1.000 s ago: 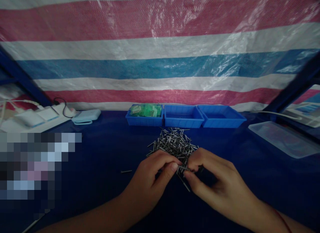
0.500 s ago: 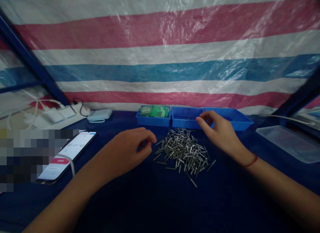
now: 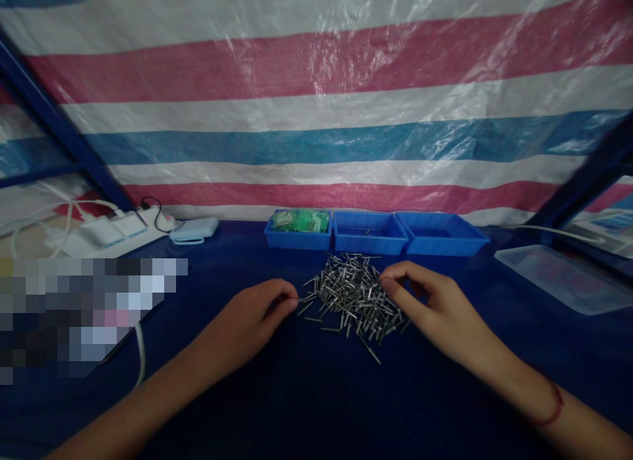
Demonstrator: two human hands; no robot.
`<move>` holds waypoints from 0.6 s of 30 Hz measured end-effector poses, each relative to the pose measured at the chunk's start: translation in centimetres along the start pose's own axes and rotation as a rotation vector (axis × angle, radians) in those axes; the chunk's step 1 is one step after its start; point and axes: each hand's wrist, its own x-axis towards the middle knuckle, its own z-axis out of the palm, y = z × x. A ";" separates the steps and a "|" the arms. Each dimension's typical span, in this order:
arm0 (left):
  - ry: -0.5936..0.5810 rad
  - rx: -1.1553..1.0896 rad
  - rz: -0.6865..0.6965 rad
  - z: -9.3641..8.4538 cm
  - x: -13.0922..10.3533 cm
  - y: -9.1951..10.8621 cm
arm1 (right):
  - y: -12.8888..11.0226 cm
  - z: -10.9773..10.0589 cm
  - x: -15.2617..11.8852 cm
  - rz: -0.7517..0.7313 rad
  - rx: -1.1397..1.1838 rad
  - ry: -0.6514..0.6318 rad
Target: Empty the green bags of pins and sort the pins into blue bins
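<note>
A loose heap of silvery blind rivets [image 3: 353, 292] lies on the dark blue tabletop between my hands. At the heap's left edge, my left hand [image 3: 257, 312] is closed in a pinch, with the end of a thin metal rivet showing at the fingertips. My right hand [image 3: 428, 292] reaches over the right side of the heap. Its thumb and forefinger come together at the rivets, and what lies between them is too small to make out. Stray rivets [image 3: 370, 349] lie in front of the heap.
Behind the heap stand three blue bins: one with green bags [image 3: 299, 221], a middle bin [image 3: 370, 244] with a small piece inside, and a right bin [image 3: 445, 246]. A clear plastic lid [image 3: 564, 279] lies right. Left are a power strip [image 3: 126, 230], a light-blue case [image 3: 194, 230] and a cable [image 3: 141, 354].
My right hand has come down from the middle bin to the right side of the heap. My left hand has lowered slightly, and its fingertips have closed together. The view has shifted a little.
</note>
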 end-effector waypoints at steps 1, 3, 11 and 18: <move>0.010 -0.115 -0.012 0.7 0.4 0.9 | -0.2 0.2 -0.2 -0.009 0.026 -0.009; -0.001 -0.354 -0.004 2.5 1.2 2.7 | -0.7 0.5 -0.6 -0.033 0.087 -0.021; 0.099 -0.695 0.117 7.0 3.4 5.4 | -0.4 0.9 -1.1 -0.028 0.302 -0.069; 0.104 -0.804 0.039 6.6 2.5 5.4 | -0.7 1.4 -1.4 0.067 0.584 -0.117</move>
